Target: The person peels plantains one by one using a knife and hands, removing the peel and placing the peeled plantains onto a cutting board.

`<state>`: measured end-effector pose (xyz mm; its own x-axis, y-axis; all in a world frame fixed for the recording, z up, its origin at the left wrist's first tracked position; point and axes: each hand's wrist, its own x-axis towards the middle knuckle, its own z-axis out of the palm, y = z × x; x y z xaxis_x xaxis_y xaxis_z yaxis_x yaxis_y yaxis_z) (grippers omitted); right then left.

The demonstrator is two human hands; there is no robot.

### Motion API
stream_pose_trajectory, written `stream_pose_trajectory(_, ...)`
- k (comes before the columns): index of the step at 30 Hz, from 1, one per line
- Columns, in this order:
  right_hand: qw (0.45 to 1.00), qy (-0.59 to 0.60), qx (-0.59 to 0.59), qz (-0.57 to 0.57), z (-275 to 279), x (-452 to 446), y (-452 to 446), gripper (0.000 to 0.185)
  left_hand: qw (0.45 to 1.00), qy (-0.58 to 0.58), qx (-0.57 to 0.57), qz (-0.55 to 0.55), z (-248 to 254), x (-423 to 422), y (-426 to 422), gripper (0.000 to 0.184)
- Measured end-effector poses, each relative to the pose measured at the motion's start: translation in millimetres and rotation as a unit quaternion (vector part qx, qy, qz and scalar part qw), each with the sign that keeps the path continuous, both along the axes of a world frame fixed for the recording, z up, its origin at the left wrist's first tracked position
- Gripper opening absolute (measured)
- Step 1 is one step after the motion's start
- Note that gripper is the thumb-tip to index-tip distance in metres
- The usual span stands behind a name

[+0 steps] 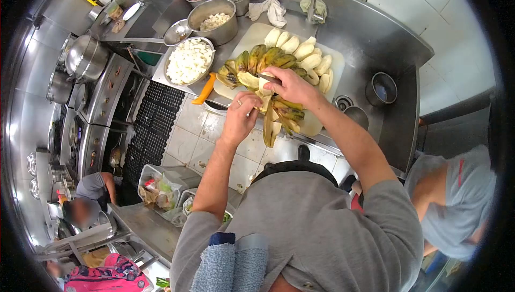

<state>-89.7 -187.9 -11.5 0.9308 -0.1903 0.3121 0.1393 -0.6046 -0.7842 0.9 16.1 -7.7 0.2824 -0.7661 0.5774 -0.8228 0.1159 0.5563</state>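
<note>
Over the near edge of a white cutting board (332, 83), my right hand (292, 86) grips a small knife (270, 79), its dark blade against a partly peeled plantain (263, 87). My left hand (240, 119) is closed, its fingertips pinching the lower end of that plantain and its peel. Below my hands, loose peels (271, 126) hang over the board's edge. Unpeeled green-yellow plantains (265, 57) lie in a bunch behind my hands. Several peeled plantains (306, 50) are lined up along the far and right side of the board. A yellow-handled tool (205, 89) rests at the board's left.
Left of the board stand a bowl of white cubes (189, 61), a pot (228, 32) and a ladle (177, 33). A faucet (316, 16) rises behind; a metal bowl (382, 88) sits right. One person (96, 190) is at lower left, another (456, 201) at right.
</note>
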Motion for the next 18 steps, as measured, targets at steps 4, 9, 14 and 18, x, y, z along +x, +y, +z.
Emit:
stream_pose_trajectory(4, 0.999, 0.014, -0.005, 0.05, 8.4, -2.6, -2.5, 0.04, 1.0, 0.018, 0.009, 0.005, -3.7, -1.0, -0.4, 0.029)
stream_pose_trajectory(9, 0.996, 0.014, -0.041, 0.077, 23.7, -2.2, 4.4, 0.042, 0.996, 0.044, 0.026, 0.074, -9.3, -6.5, -5.7, 0.031)
stream_pose_trajectory(14, 0.993, 0.07, -0.074, 0.06, 18.7, 11.6, 3.4, 0.04, 0.989, 0.089, 0.024, 0.12, -19.2, -6.5, -8.8, 0.034)
stream_pose_trajectory(18, 0.996, 0.028, -0.075, 0.037, 17.9, 9.8, 7.0, 0.037, 0.994, 0.021, -0.004, 0.108, -24.2, -1.9, -11.4, 0.035)
